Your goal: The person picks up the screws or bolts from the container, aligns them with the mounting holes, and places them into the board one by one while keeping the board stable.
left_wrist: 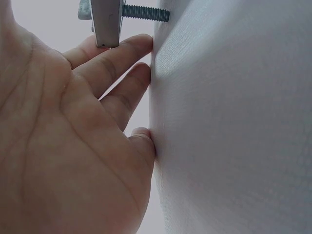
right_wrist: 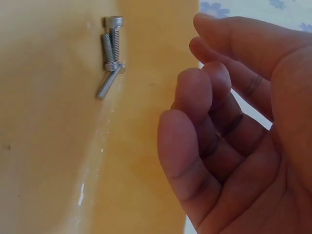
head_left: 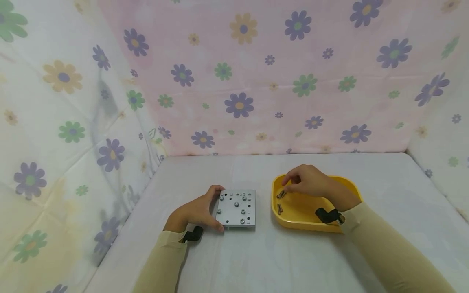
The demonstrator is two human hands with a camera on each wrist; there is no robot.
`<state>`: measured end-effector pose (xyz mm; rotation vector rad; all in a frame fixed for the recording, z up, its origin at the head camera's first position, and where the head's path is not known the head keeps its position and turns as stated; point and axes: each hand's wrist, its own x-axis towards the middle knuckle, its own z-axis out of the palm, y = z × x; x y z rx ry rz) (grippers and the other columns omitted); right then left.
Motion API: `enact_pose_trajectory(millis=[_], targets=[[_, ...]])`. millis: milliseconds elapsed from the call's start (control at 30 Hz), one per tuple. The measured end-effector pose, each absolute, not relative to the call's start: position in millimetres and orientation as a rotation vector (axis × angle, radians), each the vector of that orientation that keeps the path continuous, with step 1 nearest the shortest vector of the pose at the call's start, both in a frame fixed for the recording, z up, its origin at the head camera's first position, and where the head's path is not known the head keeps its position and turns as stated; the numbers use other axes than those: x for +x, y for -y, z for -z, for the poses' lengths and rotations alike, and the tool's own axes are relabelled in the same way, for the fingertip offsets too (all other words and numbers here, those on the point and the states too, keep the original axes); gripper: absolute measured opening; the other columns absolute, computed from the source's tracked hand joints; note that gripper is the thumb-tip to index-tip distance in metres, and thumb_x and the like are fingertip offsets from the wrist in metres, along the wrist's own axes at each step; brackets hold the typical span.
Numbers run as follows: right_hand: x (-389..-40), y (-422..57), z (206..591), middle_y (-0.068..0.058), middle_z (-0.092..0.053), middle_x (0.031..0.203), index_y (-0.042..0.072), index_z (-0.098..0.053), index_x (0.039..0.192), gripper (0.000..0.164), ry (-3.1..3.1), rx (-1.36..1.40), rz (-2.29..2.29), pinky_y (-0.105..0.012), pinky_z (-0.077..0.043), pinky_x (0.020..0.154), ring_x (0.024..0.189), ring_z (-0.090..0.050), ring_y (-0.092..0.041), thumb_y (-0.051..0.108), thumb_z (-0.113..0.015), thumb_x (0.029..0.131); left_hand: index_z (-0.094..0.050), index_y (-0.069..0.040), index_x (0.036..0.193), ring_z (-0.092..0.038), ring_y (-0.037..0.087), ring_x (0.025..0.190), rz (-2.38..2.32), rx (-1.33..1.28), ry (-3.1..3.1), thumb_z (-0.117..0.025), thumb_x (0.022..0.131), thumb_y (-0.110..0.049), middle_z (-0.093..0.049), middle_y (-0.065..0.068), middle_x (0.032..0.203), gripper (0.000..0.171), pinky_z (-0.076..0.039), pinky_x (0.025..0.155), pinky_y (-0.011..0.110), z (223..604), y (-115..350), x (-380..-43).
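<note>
Item: one square metal plate, silver-grey, lying flat side up over the white tabletop, left of centre between the two hands. Its face bears several holes and six socket-head bolts, seated at scattered positions. The left wrist view shows it edge-on, with a threaded shank standing out from the underside toward the cloth (whether the tip touches cannot be told).

Item: left hand, at the plate's left side. It holds the plate between thumb and fingers, the thumb at the near left corner, the forefinger at the far left corner; other fingertips rest on the tabletop.

Item: one yellow tray, shallow, with rounded corners, to the right of the plate and apart from it.

Item: loose screws, metal, socket-headed, in the left part of the tray. Three lie in contact in the right wrist view, one aslant below the other two.

Item: right hand, above the tray, fingers loosely bent, thumb apart from the fingertips, grasping nothing; the screws lie near it.

Item: two beige sleeves, each with a black wrist device at the cuff.

Item: flower-patterned cloth, pink at the back, white at the sides.
</note>
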<state>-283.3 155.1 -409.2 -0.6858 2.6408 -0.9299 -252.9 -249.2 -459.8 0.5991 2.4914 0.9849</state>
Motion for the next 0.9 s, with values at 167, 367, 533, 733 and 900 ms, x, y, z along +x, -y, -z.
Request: enact_pose_trajectory(millis=[167,367,533,733,900], targets=[[-286.6,-152.3,411.7,-0.005,-0.069,0.083,0.019,-0.078,0.113,0.019,-2.582,-0.675,0.907,-0.030,-0.051,0.061,0.068,-0.059,-0.018,0.027,-0.076,0.095,-0.023,-0.021,0.152,-0.036,0.018,0.147,-0.987,0.607,-2.488,-0.101,0.056,-0.039,-0.041,0.000,0.157,0.125,-0.023,0.126,0.049,459.7,248.9,-252.9],[-288.2,-145.2,414.2,-0.006,-0.072,0.086,0.024,-0.079,0.112,0.017,-2.541,-0.692,0.873,-0.032,-0.054,0.063,0.069,-0.060,-0.018,0.025,-0.076,0.095,-0.024,-0.022,0.152,-0.036,0.018,0.148,-0.982,0.616,-2.492,-0.101,0.056,-0.042,-0.042,0.000,0.157,0.125,-0.024,0.125,0.050,460.8,249.6,-253.4],[-289.7,-140.6,418.7,0.002,-0.070,0.083,0.026,-0.080,0.108,0.016,-2.573,-0.726,0.835,-0.031,-0.051,0.066,0.075,-0.059,-0.017,0.026,-0.078,0.092,-0.024,-0.022,0.153,-0.035,0.019,0.149,-0.980,0.605,-2.500,-0.101,0.055,-0.042,-0.041,0.000,0.157,0.126,-0.023,0.126,0.051,463.3,249.7,-254.0],[-292.4,-137.1,426.1,0.006,-0.071,0.093,0.026,-0.079,0.104,0.013,-2.552,-0.705,0.811,-0.031,-0.052,0.075,0.083,-0.060,-0.016,0.024,-0.079,0.092,-0.024,-0.023,0.153,-0.034,0.018,0.149,-0.981,0.588,-2.501,-0.101,0.055,-0.041,-0.041,0.000,0.157,0.126,-0.023,0.126,0.050,463.5,248.9,-253.3],[-294.3,-134.3,429.3,0.007,-0.072,0.100,0.024,-0.078,0.105,0.013,-2.537,-0.736,0.791,-0.030,-0.055,0.081,0.086,-0.062,-0.014,0.022,-0.079,0.092,-0.024,-0.023,0.153,-0.034,0.018,0.150,-0.970,0.580,-2.512,-0.101,0.055,-0.041,-0.040,0.000,0.158,0.126,-0.023,0.126,0.050,461.7,249.1,-252.1]])
